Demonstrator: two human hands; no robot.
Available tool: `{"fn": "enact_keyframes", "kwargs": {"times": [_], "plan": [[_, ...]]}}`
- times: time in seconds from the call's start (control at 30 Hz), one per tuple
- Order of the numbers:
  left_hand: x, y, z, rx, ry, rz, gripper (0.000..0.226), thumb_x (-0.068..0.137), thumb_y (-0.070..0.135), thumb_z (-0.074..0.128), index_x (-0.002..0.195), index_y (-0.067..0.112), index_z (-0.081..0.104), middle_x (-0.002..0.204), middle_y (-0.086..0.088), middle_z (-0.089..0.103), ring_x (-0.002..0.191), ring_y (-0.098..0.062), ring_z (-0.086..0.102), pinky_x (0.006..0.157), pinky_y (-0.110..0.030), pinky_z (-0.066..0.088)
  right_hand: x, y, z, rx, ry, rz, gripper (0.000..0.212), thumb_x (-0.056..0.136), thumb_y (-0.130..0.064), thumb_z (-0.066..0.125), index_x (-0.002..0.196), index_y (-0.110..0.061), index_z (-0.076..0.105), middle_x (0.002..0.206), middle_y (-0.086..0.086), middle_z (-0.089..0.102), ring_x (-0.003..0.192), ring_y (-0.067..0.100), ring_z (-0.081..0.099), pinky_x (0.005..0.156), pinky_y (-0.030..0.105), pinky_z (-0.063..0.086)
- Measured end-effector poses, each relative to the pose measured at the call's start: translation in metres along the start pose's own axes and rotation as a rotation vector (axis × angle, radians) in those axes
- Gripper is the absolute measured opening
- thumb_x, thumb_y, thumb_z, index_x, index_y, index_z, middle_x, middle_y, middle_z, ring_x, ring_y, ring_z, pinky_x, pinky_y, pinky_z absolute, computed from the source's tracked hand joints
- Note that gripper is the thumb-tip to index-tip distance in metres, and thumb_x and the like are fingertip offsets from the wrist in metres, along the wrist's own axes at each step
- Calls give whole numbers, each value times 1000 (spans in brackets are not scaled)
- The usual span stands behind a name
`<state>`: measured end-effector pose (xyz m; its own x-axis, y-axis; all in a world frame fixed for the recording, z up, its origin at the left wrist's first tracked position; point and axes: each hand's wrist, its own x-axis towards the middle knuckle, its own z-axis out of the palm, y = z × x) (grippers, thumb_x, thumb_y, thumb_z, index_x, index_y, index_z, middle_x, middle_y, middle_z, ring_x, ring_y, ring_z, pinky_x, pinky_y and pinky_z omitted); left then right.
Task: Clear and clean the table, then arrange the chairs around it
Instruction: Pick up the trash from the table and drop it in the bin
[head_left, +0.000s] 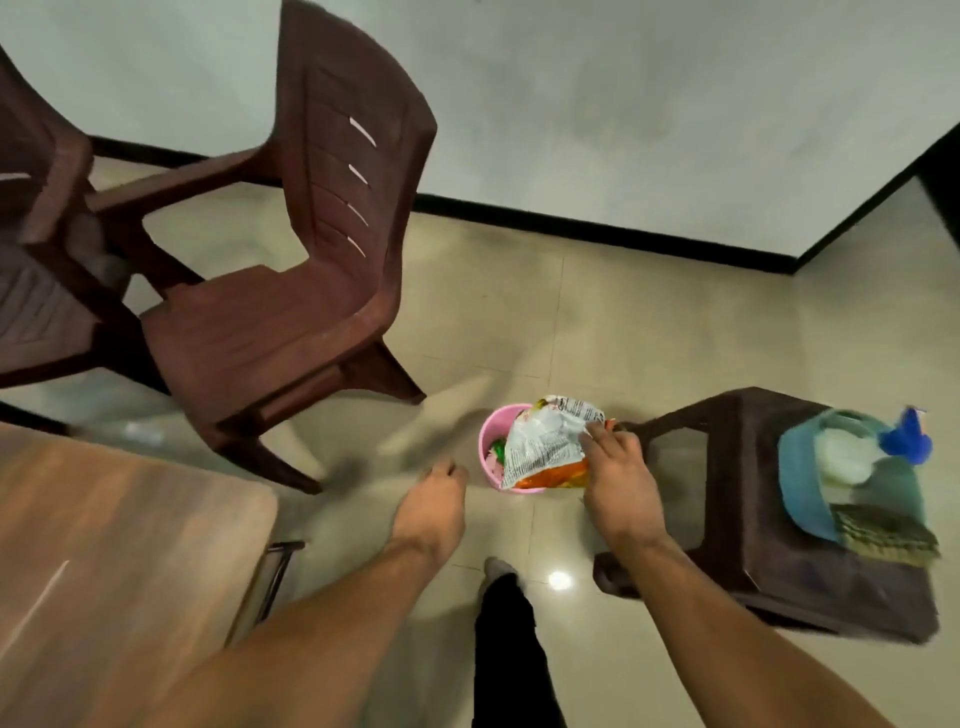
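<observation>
While the person is bending over the floor, the table is lying nearest at the lower left, its rounded corner pointing toward the forearms; the part of its wooden top in view is showing no litter. Just past that corner the left hand is hanging with loosely curled fingers, holding nothing, probably free for balance. The right hand is pinching the crumpled snack wrapper by its right edge between thumb and fingertips, over the mouth of the pink bin. Coloured scraps are showing inside, so the clearing step appears to be under way.

Just beside the bin's right rim, a dark stool is carrying a blue cloth, a blurred spray bottle and a scrub pad at its near edge, likely staged for the wiping. The stool's corner is crowding the right wrist, so drawing the arm back calls for care.

Farther off, a brown chair is standing beyond the table's far corner, angled away from it. A second chair is overlapping it at the left; whether they are touching is unclear. Open tile between the chair legs, the bin and the wall is leaving room for shifting the chairs.
</observation>
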<state>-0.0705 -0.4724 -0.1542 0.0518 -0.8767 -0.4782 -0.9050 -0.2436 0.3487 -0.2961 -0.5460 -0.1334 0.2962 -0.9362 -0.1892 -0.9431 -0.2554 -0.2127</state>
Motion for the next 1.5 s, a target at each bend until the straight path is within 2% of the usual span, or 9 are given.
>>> {"fn": "enact_keyframes", "kwargs": {"times": [0.27, 0.5, 0.73, 0.9, 1.0, 1.1, 1.23, 1.37, 1.5], "plan": [[215, 17, 104, -162, 4, 34, 42, 91, 4, 54, 132, 17, 59, 140, -1, 49, 121, -26, 55, 99, -41, 50, 151, 94, 176, 114, -7, -177, 52, 70, 9, 56, 119, -5, 68, 135, 4, 62, 116, 28, 44, 82, 43, 59], [325, -31, 216, -273, 149, 85, 38, 92, 17, 44, 122, 9, 66, 136, -2, 54, 123, -23, 57, 99, -43, 53, 208, 116, 321, 220, 247, -283, 44, 85, -10, 42, 117, 0, 71, 126, 10, 68, 118, 27, 46, 100, 36, 42], [355, -51, 266, -297, 147, 100, 29, 98, 11, 53, 124, 11, 67, 137, 2, 54, 121, -16, 56, 100, -38, 53, 239, 114, 453, 432, -769, 169, 36, 102, -25, 43, 136, -24, 56, 139, 4, 57, 125, 25, 54, 102, 34, 44], [372, -52, 273, -279, 39, 142, 30, 99, 12, 53, 128, 12, 64, 138, 0, 56, 124, -18, 54, 97, -42, 54, 280, 119, 495, 57, -639, 46, 64, 95, -52, 32, 154, -26, 27, 163, 7, 18, 149, 34, 14, 121, 50, 9], [380, -54, 278, -272, 26, 141, 32, 100, 13, 55, 131, 15, 63, 142, 3, 53, 126, -16, 53, 99, -39, 53, 291, 128, 529, -48, -864, -120, 78, 93, -50, 21, 159, -19, -5, 166, 2, -9, 153, 32, -3, 121, 55, 5], [383, -51, 278, -282, -1, 148, 33, 99, 13, 54, 131, 15, 63, 142, 3, 52, 124, -15, 54, 97, -38, 55, 292, 136, 541, 0, -1024, -128, 78, 88, -48, 35, 158, -20, 14, 166, 5, 12, 149, 34, 20, 118, 52, 22], [376, -44, 272, -299, -29, 95, 36, 98, 25, 45, 130, 17, 61, 143, 1, 48, 120, -20, 57, 94, -40, 55, 296, 136, 486, 75, -664, -227, 59, 80, -49, 29, 136, -38, 43, 149, 1, 46, 139, 29, 36, 119, 47, 20], [365, -27, 252, -348, -34, 11, 34, 95, 10, 56, 128, 15, 64, 136, -2, 56, 117, -23, 59, 94, -42, 52, 280, 124, 389, 902, -274, 336, 22, 96, -14, 52, 105, -21, 71, 109, -1, 72, 104, 21, 65, 95, 28, 45], [349, -9, 246, -336, -38, 14, 32, 93, 14, 60, 123, 20, 67, 125, -1, 65, 113, -21, 59, 89, -39, 53, 255, 108, 346, 1611, -644, 954, 23, 100, -32, 53, 109, -19, 71, 106, 6, 75, 96, 27, 70, 80, 43, 58]]}}
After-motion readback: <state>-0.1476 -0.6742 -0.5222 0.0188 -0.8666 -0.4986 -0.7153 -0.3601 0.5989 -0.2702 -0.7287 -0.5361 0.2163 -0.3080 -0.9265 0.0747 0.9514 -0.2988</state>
